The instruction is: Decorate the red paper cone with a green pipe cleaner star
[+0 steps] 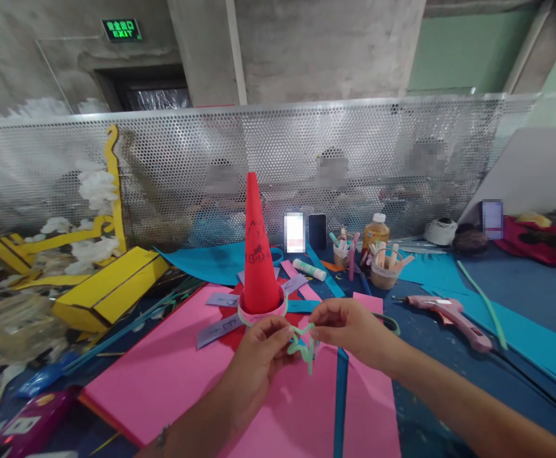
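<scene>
Between my two hands is a light green pipe cleaner [299, 348], bent into curls with one end hanging down. My left hand [264, 346] pinches its left side, thumb against fingertips. On the other side my right hand [349, 327] pinches it from above. Just behind the hands stands a tall red paper cone [259, 267] with dark marks drawn on it. A pink band [262, 316] rings its base, and lettered purple strips [219, 331] stick out around it. Under all this lies a pink sheet [173, 375].
At the right lies a pink glue gun [450, 315] with its cord, near a green pipe cleaner [483, 302]. Behind are a glue stick [309, 270], a cup of markers [385, 270] and a bottle [376, 235]. Yellow cardboard pieces [111, 286] fill the left. A perforated metal screen [173, 165] borders the back.
</scene>
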{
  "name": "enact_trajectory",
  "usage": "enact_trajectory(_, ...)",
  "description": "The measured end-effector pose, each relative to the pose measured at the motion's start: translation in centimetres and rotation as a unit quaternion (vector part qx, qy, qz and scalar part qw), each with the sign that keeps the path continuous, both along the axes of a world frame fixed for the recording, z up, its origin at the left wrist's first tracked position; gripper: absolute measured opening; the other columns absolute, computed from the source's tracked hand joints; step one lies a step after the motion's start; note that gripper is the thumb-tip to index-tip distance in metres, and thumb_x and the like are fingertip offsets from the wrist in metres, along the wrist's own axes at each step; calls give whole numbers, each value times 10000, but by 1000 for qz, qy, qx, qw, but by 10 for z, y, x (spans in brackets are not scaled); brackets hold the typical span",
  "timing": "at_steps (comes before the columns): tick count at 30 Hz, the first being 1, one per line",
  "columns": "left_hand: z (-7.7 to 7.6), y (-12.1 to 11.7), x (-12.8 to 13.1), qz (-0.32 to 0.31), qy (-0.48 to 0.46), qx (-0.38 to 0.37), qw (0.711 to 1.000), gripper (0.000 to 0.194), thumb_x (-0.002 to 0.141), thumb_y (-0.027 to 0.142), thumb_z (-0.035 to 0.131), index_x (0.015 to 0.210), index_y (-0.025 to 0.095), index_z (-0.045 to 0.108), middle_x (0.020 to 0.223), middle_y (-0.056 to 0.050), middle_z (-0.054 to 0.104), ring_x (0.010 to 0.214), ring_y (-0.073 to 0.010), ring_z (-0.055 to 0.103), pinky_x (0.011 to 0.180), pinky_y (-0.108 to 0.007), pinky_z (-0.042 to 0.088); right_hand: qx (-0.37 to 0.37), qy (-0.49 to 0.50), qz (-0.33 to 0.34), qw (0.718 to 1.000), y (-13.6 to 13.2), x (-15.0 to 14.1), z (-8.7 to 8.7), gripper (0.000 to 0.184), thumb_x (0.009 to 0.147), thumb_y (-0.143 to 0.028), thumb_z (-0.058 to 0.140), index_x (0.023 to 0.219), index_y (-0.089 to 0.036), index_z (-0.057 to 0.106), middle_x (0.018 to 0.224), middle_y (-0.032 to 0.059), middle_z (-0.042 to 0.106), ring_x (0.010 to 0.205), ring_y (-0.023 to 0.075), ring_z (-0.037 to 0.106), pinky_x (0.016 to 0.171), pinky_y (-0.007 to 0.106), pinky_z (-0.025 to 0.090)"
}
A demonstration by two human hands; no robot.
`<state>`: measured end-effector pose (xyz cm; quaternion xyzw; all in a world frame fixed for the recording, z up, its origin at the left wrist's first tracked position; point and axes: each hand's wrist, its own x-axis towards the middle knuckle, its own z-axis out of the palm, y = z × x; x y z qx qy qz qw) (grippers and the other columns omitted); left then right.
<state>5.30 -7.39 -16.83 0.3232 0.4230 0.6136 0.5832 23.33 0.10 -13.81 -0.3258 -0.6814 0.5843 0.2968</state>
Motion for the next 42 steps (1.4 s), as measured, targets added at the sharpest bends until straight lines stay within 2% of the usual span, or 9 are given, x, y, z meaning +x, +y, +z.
enact_trajectory(4, -7, 4, -3, -32, 60, 19, 998, 428, 590, 414, 939, 743, 168, 625, 664, 4, 676, 598, -149, 637, 631, -315, 545, 10, -8, 6, 1000, 0, 2, 0, 220, 714, -326, 815, 824, -174, 701, 733, -5, 679, 667, 130, 598, 641, 268, 456)
enact_trajectory(8, -8, 4, -3, -58, 125, 64, 988, 353, 649, 406, 899, 754, 158, 670, 664, -9, 693, 594, -136, 634, 612, -273, 509, 52, -16, 24, 998, 0, 1, -3, 146, 791, -292, 744, 861, -175, 691, 763, -5, 662, 671, 122, 576, 634, 262, 453)
enact_trajectory(12, -4, 2, -2, -44, 148, 52, 987, 345, 623, 406, 899, 695, 157, 671, 612, -3, 674, 571, -137, 623, 596, -270, 501, 95, -31, 29, 995, -4, 1, -1, 143, 799, -267, 735, 872, -172, 656, 785, -7, 644, 671, 115, 554, 611, 249, 448)
enact_trajectory(16, -3, 3, -4, -9, 135, 36, 990, 365, 591, 409, 918, 685, 162, 667, 587, 20, 646, 558, -125, 601, 590, -264, 503, 125, -51, 30, 990, -8, 0, 3, 178, 788, -215, 735, 933, -177, 639, 831, -4, 661, 665, 117, 578, 605, 250, 469)
enact_trajectory(23, -11, 7, -6, 0, 100, 33, 994, 419, 578, 442, 947, 808, 156, 745, 694, -11, 698, 625, -147, 636, 660, -302, 536, 215, -71, 1, 974, -12, -3, -2, 90, 839, -180, 656, 910, -181, 711, 788, 14, 711, 669, 135, 595, 624, 259, 483)
enact_trajectory(28, -9, 4, -6, -21, 95, 40, 994, 391, 676, 437, 909, 916, 145, 805, 780, -53, 727, 716, -172, 656, 748, -332, 547, 263, -85, -16, 961, -14, -4, -3, 169, 829, -137, 643, 940, -194, 757, 767, 16, 730, 659, 142, 611, 610, 254, 485)
enact_trajectory(33, -7, 1, -4, -8, 69, 36, 997, 348, 679, 442, 910, 816, 138, 809, 762, -60, 722, 707, -171, 650, 694, -300, 551, 310, -113, -16, 944, -18, -6, -1, 300, 810, -71, 648, 1011, -240, 794, 859, 20, 767, 687, 146, 643, 611, 244, 489)
enact_trajectory(37, -7, 0, -3, 6, 40, 26, 999, 352, 661, 455, 920, 772, 143, 804, 762, -63, 724, 717, -172, 657, 677, -278, 549, 350, -100, -26, 931, -19, -8, -3, 252, 828, -68, 638, 936, -242, 785, 817, 9, 761, 655, 141, 637, 602, 238, 484)
enact_trajectory(42, -3, -3, -1, -9, 38, 23, 999, 313, 727, 432, 885, 796, 136, 811, 790, -71, 723, 746, -169, 645, 730, -290, 547, 395, -91, -23, 914, -19, -8, -10, 237, 831, -52, 634, 917, -236, 755, 822, 4, 741, 681, 145, 634, 633, 246, 485)
